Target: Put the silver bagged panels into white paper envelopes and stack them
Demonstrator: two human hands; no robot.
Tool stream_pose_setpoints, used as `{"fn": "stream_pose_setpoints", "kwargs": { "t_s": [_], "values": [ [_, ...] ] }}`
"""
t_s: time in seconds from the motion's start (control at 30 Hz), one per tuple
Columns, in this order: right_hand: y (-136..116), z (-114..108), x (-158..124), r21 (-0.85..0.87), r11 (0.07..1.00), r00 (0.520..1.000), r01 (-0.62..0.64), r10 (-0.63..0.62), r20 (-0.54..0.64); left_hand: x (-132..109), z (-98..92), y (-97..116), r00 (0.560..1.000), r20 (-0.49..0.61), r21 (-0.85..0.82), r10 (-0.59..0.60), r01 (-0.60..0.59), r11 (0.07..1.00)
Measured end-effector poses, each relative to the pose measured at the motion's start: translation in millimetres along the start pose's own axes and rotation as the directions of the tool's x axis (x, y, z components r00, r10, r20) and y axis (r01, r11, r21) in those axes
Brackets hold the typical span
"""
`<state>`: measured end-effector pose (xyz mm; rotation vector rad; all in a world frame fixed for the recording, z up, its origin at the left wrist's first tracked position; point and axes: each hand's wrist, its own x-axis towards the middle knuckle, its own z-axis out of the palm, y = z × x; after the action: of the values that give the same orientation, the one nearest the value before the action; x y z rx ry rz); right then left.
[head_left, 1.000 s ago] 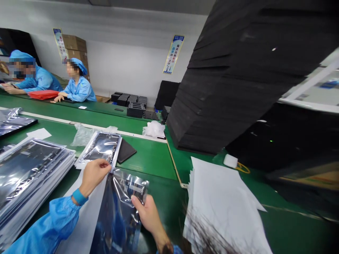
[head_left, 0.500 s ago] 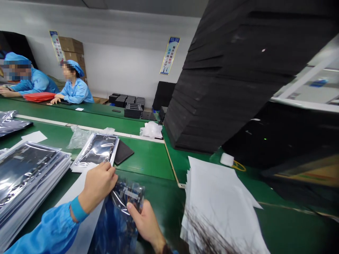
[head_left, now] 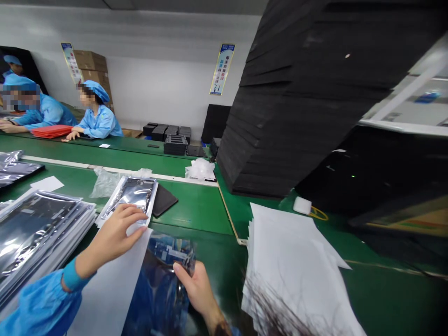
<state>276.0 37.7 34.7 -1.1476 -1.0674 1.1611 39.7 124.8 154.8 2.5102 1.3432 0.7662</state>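
Note:
My right hand (head_left: 198,284) grips the right edge of a shiny, see-through antistatic bag (head_left: 154,298), thumb on top. A blue circuit board (head_left: 171,252) shows through the bag's upper part. My left hand (head_left: 114,233) is apart from the bag, fingers spread and thumb apart, over the top end of a white paper sheet (head_left: 105,294). Just beyond its fingertips lies a small stack of bagged dark panels (head_left: 136,193) on white sheets. Whether the fingertips touch the paper I cannot tell.
A tall pile of bagged panels (head_left: 38,219) stands at left. White paper sheets (head_left: 297,261) lie at right, below a high black foam stack (head_left: 266,116). A dark flat pad (head_left: 164,199) and crumpled clear plastic (head_left: 108,179) lie on the green bench. Co-workers (head_left: 100,116) sit across.
My left hand has let go of the bag's upper left corner and moved left, its fingers spreading. The bag lies flatter, with the board showing more. My right hand keeps its hold.

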Motion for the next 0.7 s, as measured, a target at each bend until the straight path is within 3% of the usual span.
{"fn": "stream_pose_setpoints", "kwargs": {
  "t_s": [0.1,0.2,0.3,0.43,0.5,0.57,0.63,0.7],
  "values": [
    [-6.9,-4.4,-0.2,-0.027,0.999,0.992,-0.019,0.022,0.122,9.4,-15.2,-14.2,0.979,0.201,-0.101,-0.021,0.042,0.994],
    [-8.0,-6.9,-0.1,-0.028,0.999,0.992,-0.034,0.037,0.117,18.6,-24.4,-16.2,0.926,0.365,-0.168,-0.099,0.170,0.971],
    [-7.3,-6.8,0.4,-0.022,0.999,0.994,-0.043,0.045,0.101,24.4,-22.7,-7.8,0.925,0.359,-0.196,-0.126,0.207,0.959],
    [-4.6,-4.4,1.6,-0.002,1.000,0.994,-0.030,0.030,0.108,23.8,-8.5,10.4,0.931,0.358,-0.131,-0.063,0.117,0.985],
    [-0.6,-4.2,3.5,0.026,0.999,0.997,-0.032,0.030,0.074,15.2,-1.4,21.3,0.970,0.245,-0.059,0.002,0.013,0.998],
    [4.4,-5.8,7.1,0.093,0.995,0.997,-0.046,0.051,-0.052,-2.6,5.6,31.7,0.997,-0.015,0.013,0.072,-0.072,0.997],
    [7.7,-9.0,12.1,0.186,0.982,0.976,-0.042,0.080,-0.204,-29.2,16.5,38.1,0.944,-0.326,0.033,0.055,-0.047,0.998],
    [7.7,-12.9,17.1,0.298,0.954,0.932,-0.014,0.120,-0.341,-59.9,33.4,36.9,0.814,-0.565,-0.080,-0.135,0.109,0.991]
  ]
}}
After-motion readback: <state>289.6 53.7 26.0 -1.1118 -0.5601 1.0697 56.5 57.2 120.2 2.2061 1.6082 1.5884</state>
